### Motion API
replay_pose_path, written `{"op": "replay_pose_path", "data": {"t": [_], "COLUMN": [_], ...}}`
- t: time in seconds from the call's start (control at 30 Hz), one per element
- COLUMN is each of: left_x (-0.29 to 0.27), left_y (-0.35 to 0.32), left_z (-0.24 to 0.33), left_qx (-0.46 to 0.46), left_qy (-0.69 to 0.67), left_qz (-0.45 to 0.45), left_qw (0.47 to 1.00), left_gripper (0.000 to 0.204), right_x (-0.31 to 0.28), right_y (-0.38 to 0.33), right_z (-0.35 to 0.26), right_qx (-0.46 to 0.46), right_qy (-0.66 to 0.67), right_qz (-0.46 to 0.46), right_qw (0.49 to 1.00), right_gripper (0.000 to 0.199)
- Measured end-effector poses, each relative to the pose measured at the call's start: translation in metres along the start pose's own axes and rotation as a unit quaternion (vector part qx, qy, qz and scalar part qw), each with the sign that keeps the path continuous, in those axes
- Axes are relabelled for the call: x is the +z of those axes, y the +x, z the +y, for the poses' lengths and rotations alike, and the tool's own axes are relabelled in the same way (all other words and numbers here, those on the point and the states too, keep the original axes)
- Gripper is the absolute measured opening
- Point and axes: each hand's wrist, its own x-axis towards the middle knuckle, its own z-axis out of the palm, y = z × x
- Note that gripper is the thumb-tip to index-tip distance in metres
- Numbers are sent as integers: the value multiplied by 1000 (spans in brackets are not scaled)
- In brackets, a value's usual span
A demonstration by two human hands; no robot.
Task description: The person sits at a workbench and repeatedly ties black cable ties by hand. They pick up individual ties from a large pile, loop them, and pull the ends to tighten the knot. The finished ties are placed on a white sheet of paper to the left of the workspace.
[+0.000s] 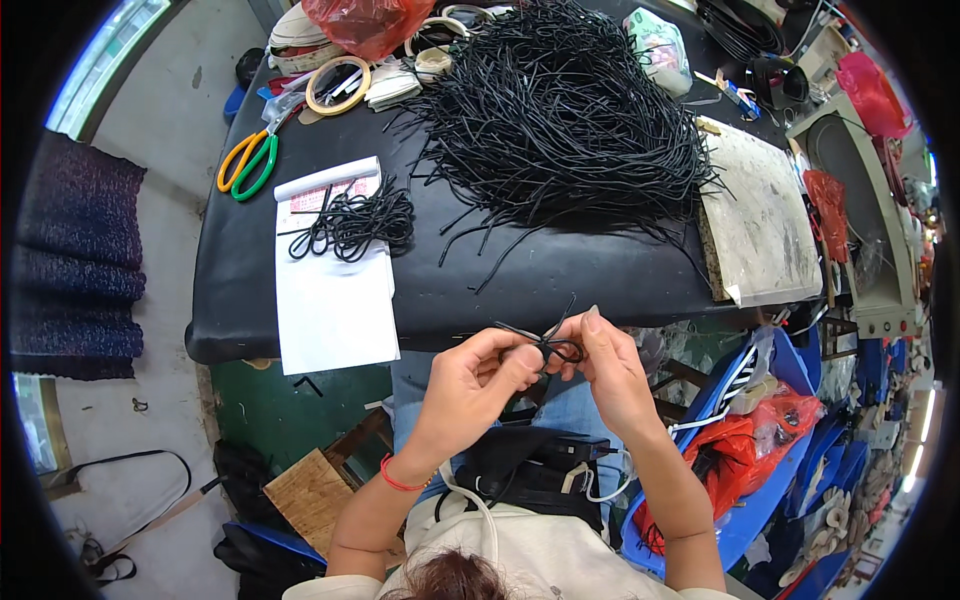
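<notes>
Between my two hands, just off the table's front edge, is a thin black cord (546, 346) bent into a small bow-like loop with loose ends sticking up. My left hand (478, 382) pinches it from the left, thumb against fingers. From the right, my right hand (606, 368) grips the loop with thumb and fingertips. A big heap of black cords (570, 120) lies on the black table (440, 300) beyond my hands. To the left, a small bundle of looped black cords (355, 222) rests on a white paper pad (338, 310).
Scissors (250, 160) with orange and green handles and a tape roll (338, 86) lie at the back left. A worn pale board (760, 215) sits at the table's right. Below it stands a blue bin (640, 540) with red plastic bags (775, 425).
</notes>
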Motion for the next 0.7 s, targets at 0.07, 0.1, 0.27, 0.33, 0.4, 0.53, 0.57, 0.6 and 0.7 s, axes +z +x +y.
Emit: {"op": "replay_pose_path", "data": {"t": [0.07,0.1,0.27,0.33,0.4,0.53,0.57,0.6,0.7], "left_x": [4,5,2,6,12,15,11,8,-3], "left_y": [0,1,1,0,-2,-2,1,5,7], "left_z": [0,1,-1,-3,-10,-6,-3,-1,-3], "left_qx": [-7,-19,7,20,102,150,100,48,52], "left_qy": [36,44,32,33,141,246,169,90,84], "left_qz": [10,13,-23,0,46,61,40,19,35], "left_qw": [999,999,999,999,984,956,980,995,994], "left_gripper": [20,18,12,11,10,9,10,10,14], "right_x": [2,3,7,10,15,8,7,6,6], "right_y": [-1,-2,-1,-1,2,7,6,4,2], "right_z": [0,-1,1,2,-3,6,5,2,-12], "right_qx": [-28,-42,-93,-114,-114,-48,-33,-19,29], "right_qy": [-23,-35,-95,-139,-195,-122,-62,-3,15], "right_qz": [5,8,22,55,102,96,81,66,21], "right_qw": [999,998,991,982,969,987,994,998,999], "right_gripper": [33,29,22,25,27,26,23,20,15]}}
